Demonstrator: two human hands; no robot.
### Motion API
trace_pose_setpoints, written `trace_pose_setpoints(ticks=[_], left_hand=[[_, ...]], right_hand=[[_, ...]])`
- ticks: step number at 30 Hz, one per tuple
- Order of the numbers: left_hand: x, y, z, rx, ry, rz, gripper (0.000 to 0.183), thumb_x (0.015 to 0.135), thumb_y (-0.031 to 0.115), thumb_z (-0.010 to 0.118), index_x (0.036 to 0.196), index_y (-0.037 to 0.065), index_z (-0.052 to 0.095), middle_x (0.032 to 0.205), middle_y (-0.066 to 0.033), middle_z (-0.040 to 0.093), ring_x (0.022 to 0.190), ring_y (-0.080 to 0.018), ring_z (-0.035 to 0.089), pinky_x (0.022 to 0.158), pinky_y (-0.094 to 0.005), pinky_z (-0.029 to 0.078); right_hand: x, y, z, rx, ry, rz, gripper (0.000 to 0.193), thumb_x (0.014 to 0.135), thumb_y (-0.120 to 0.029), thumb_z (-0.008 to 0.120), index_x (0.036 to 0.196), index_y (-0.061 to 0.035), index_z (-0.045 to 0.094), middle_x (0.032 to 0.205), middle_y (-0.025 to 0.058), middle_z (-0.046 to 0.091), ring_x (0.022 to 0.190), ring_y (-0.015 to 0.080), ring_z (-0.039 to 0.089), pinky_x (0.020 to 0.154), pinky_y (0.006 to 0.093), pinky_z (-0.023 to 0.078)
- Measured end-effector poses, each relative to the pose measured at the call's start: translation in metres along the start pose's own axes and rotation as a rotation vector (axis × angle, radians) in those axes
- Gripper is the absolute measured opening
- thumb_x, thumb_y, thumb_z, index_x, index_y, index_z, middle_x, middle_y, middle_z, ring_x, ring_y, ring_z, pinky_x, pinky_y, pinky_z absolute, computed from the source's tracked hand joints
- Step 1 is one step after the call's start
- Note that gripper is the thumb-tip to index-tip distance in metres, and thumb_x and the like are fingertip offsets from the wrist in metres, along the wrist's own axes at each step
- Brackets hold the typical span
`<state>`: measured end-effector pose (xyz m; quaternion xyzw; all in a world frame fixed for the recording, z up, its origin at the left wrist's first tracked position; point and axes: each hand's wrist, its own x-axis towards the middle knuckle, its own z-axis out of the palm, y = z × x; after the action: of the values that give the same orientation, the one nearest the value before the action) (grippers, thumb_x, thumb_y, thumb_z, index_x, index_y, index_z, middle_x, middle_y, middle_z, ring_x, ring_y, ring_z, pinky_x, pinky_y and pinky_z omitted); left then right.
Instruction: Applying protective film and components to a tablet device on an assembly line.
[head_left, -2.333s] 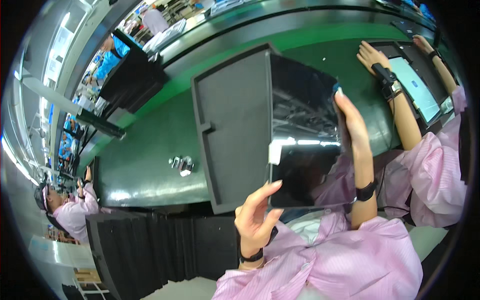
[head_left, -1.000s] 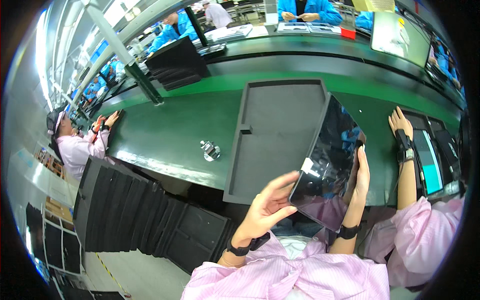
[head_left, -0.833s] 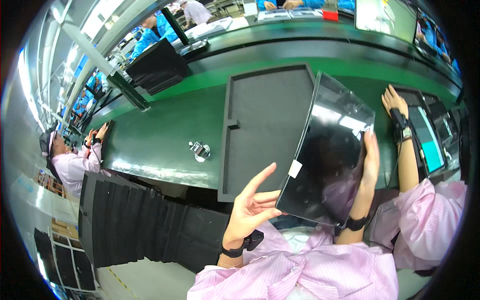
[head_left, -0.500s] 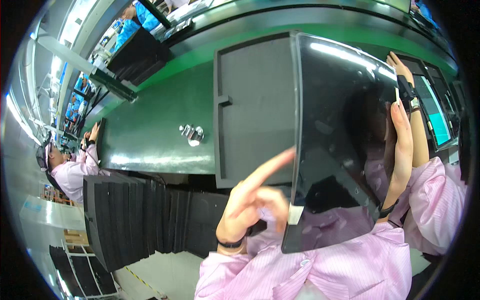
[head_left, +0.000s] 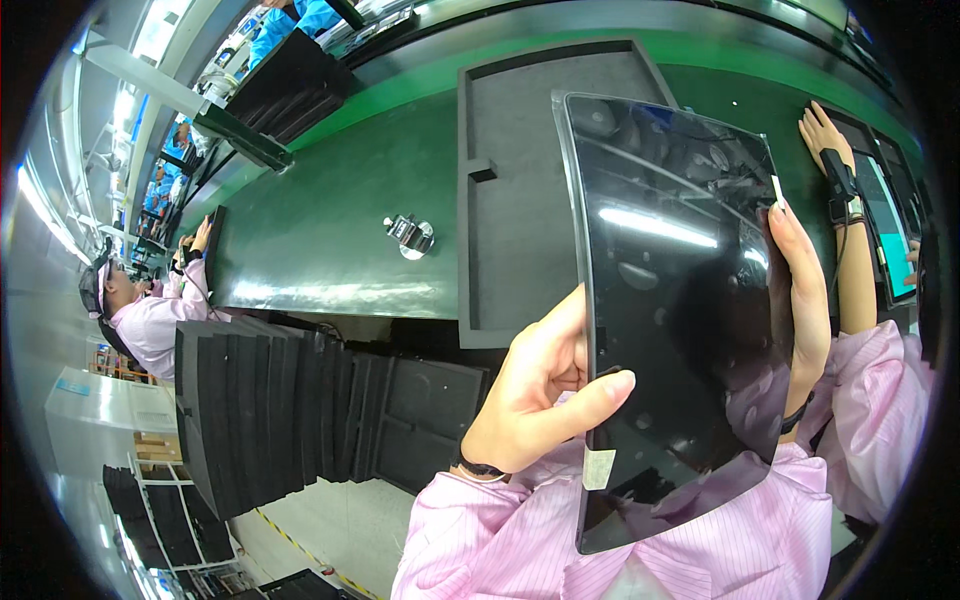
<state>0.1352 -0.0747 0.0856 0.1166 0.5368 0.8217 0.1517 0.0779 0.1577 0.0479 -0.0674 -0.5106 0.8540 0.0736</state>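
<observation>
A glossy black display panel, covered with clear film and bearing reflections, is held up tilted in front of my chest. Around its left edge is my left hand, thumb lying on the glossy face and the other fingers partly hidden behind. My right hand grips the right edge, its fingers mostly out of sight behind the panel. One pale tab sticks to the lower left edge, and another white tab is by my right fingertips. Behind the panel, a dark grey foam tray lies on the green table.
A small metal fixture stands on the green table. Many black foam trays are stacked at the left. On the right, a co-worker's hand rests by a frame with a lit screen. Another person works far left.
My left hand has gone from a pointing finger at the panel's left edge to gripping that edge. The panel has tilted and sits slightly lower; the head view has shifted.
</observation>
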Motion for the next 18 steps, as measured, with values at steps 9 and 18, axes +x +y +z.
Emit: trace_pose_setpoints(ticks=[9,18], left_hand=[[0.007,-0.005,-0.007,0.104,0.118,0.132,0.052,0.089,0.003,0.049,0.137,-0.006,0.032,0.108,-0.0061,0.058,0.08,-0.0039,0.05,0.069,-0.0169,0.04],[0.039,0.039,-0.034,0.383,0.256,0.454,0.03,0.099,0.03,0.041,0.085,0.007,0.053,0.063,0.0099,0.037,0.053,0.0019,0.029,0.047,-0.0158,0.024]], right_hand=[[-0.002,-0.008,0.01,-0.073,-0.054,-0.119,0.04,0.091,-0.015,0.055,0.126,0.002,0.046,0.108,0.0016,0.056,0.098,0.0067,0.053,0.089,0.021,0.039],[-0.032,-0.009,0.019,-0.215,-0.22,-0.359,0.043,0.087,-0.018,0.062,0.122,-0.0002,0.045,0.098,-0.0009,0.054,0.083,0.0046,0.049,0.076,0.0168,0.037]])
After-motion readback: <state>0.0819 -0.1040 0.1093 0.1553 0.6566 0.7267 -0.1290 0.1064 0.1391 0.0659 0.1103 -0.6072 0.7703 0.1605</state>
